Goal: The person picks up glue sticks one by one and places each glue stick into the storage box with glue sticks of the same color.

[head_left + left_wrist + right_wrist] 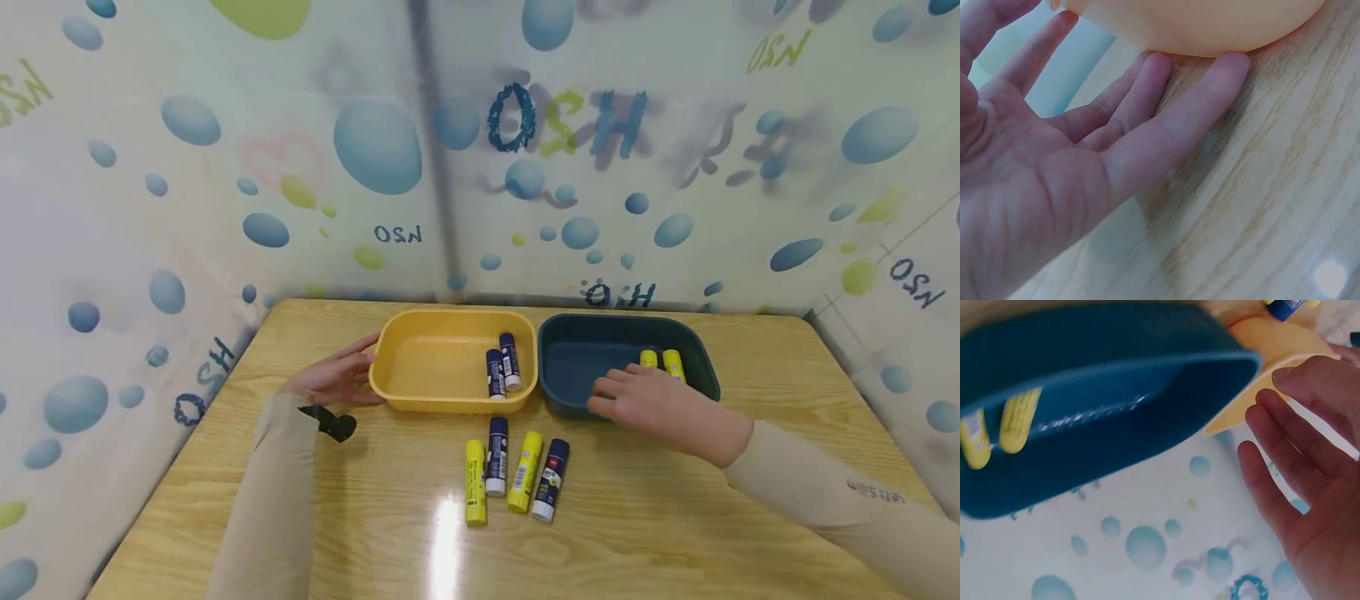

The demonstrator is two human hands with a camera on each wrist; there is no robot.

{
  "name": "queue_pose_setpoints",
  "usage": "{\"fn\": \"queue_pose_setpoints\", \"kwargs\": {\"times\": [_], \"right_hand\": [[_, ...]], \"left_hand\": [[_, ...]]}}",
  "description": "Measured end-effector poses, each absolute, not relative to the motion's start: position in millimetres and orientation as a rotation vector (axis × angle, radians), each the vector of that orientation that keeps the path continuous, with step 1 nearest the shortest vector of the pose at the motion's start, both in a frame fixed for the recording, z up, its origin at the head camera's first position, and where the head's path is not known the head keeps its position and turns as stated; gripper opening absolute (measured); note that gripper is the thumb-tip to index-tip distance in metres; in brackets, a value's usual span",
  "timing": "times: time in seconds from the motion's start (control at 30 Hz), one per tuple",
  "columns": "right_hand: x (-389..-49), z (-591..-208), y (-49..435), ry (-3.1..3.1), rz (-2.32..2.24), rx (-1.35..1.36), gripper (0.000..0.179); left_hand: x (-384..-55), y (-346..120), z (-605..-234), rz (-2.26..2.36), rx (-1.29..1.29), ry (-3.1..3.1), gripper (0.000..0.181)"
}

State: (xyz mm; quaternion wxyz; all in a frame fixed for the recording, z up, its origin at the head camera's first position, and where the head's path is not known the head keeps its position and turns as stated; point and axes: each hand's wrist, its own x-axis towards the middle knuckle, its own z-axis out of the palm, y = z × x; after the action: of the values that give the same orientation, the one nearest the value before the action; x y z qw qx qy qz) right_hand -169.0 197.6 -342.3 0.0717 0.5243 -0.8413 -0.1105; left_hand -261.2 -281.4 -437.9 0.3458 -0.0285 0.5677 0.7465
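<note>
My left hand [330,381] rests its straight fingertips against the left side of a yellow-orange plastic bin [431,358]. Two navy glue sticks, one [496,373] beside the other [510,362], lie at the bin's right end. Over the front edge of a dark blue bin [581,358] is my right hand [660,408], its fingers loosely bent and nothing in them, as the right wrist view also shows. Behind that hand, two yellow glue sticks, a left one [648,358] and a right one [673,365], lean in the blue bin, partly hidden.
In front of the bins, a row of glue sticks lies on the wooden table [390,517]: yellow [476,483], navy [497,458], yellow [525,472] and navy [551,481]. A patterned curtain [480,208] hangs right behind the table. The two bins stand side by side.
</note>
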Motion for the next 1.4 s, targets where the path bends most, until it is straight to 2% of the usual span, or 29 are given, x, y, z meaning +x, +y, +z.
{"fn": "queue_pose_setpoints", "kwargs": {"times": [0.33,0.6,0.77,0.97,1.4], "right_hand": [[-147.9,-358.2,178.6,-2.549,-0.329,1.679,0.028],[-141.0,-375.6,165.6,-2.516,-0.354,1.765,0.019],[-140.8,-386.3,160.5,-2.503,-0.331,1.795,0.024],[-142.6,-399.1,154.5,-2.342,-0.339,1.807,0.015],[-146.3,-410.8,143.1,-2.368,-0.377,1.853,0.019]], "left_hand": [[-261.8,-280.0,-438.7,1.914,-0.032,1.505,0.057],[-260.2,-279.4,-442.0,1.922,-0.033,1.491,0.056],[-259.8,-280.4,-442.1,1.938,-0.062,1.477,0.057],[-261.3,-282.0,-441.0,1.934,-0.039,1.482,0.056],[-259.6,-281.5,-439.4,1.952,-0.069,1.462,0.057]]}}
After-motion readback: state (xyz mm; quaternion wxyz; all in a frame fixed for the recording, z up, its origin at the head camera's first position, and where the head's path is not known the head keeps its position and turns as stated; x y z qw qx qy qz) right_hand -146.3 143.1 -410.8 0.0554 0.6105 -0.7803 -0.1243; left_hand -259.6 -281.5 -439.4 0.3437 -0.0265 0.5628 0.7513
